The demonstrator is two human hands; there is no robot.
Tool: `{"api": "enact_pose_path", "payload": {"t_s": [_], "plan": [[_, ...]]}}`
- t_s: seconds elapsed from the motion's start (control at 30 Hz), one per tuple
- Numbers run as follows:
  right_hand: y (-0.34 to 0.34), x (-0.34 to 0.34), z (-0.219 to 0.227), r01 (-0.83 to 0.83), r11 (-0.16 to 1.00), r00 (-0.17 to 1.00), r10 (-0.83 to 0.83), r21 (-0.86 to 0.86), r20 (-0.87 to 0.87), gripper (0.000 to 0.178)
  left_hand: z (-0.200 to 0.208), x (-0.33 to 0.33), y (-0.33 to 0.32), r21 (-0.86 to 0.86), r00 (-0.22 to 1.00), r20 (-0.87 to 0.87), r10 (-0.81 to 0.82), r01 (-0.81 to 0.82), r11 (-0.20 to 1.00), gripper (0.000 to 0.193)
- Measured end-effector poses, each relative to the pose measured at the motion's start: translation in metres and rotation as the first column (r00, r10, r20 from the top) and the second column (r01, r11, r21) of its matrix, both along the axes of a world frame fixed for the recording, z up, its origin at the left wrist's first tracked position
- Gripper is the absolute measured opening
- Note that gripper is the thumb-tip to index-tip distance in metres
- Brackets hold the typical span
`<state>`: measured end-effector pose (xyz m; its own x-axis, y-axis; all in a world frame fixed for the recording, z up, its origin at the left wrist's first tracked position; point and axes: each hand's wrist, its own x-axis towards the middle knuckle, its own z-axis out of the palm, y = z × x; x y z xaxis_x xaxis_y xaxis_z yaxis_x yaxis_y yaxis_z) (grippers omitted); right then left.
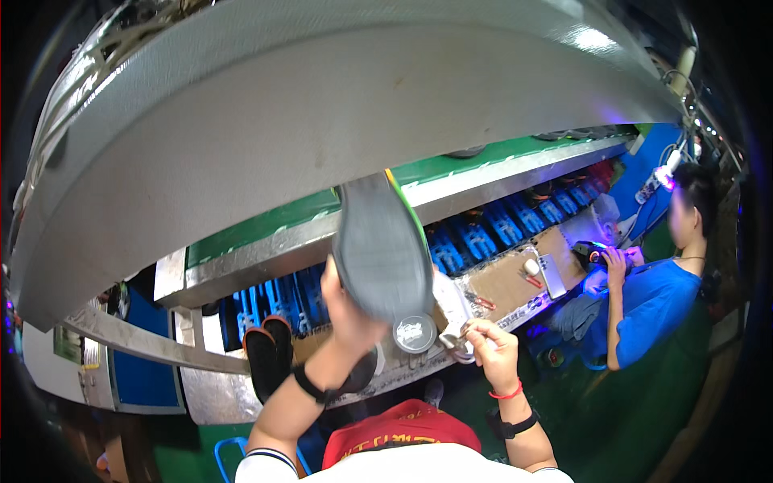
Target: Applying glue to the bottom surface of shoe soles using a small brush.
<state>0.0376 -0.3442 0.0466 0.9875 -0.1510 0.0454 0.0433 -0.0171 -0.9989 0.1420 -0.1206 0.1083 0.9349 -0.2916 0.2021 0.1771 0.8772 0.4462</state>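
My left hand (348,312) is closed around a shoe (384,253), held up before me with its dark grey sole showing and a strip of green and orange along its edge. Lower and to the right, the fingertips of my right hand (493,351) are pinched together. What they hold is too small to make out. Just beside those fingertips is a white object (452,310), partly hidden behind the shoe. Between my hands a round container (415,332) with a pale top sits on the bench. A pair of dark shoes (268,354) with orange collars stands left of my left forearm.
A broad grey metal hood (282,121) hangs over the green conveyor belt (266,233). Blue racks (483,233) line the bench's back. Cardboard (503,282) carries a pale flat box (552,276) and small red-handled tools (483,302). At right, a co-worker in blue (664,310) handles a dark shoe.
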Motion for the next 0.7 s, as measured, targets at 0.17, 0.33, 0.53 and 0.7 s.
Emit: {"api": "enact_pose_path", "payload": {"t_s": [0.17, 0.33, 0.53, 0.7], "plan": [[0.0, -0.006, -0.007, -0.065, 0.996, 0.996, 0.068, 0.063, -0.053, 0.013, 0.042, 0.093, 0.001, 0.206, 0.998, -0.05, -0.03, 0.039, 0.978, 0.055], [0.012, -0.006, -0.034, -0.143, 0.98, 0.989, 0.138, -0.137, -0.05, 0.021, -0.025, 0.015, 0.01, 0.71, 0.855, 0.403, 0.325, -0.517, 0.479, 0.063], [0.021, -0.007, -0.076, -0.245, 0.92, 0.969, 0.225, -0.306, -0.097, 0.02, -0.195, -0.105, 0.161, 0.598, 0.498, 0.8, 0.335, -0.608, -0.522, 0.066], [0.027, -0.002, -0.106, -0.319, 0.841, 0.947, 0.27, -0.436, -0.173, 0.025, -0.278, -0.183, 0.277, 0.243, 0.72, 0.69, 0.077, -0.131, -0.961, 0.067]]}}
